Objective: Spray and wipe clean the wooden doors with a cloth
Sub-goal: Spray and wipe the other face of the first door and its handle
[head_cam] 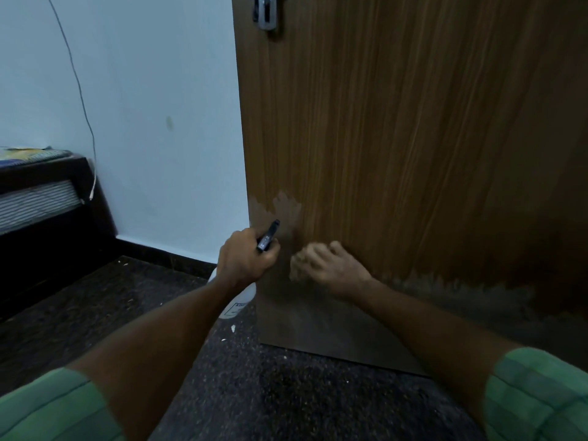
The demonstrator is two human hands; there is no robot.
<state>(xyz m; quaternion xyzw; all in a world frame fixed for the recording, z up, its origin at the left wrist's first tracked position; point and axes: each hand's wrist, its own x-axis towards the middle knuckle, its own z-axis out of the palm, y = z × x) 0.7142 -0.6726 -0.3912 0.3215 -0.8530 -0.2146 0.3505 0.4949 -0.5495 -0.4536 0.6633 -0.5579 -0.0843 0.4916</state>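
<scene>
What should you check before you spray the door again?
1. Bottle held firmly: ok, the left hand grips it at the black trigger head.
2. Nozzle aimed at the door: ok, it points at the lower left part.
3. Cloth ready: ok, the right hand holds it against the door, though it is blurred.
4. Cloth hand out of the spray path: cannot tell, it sits close beside the nozzle.
5. Liquid left in the bottle: cannot tell, the hand and arm hide most of it.
</scene>
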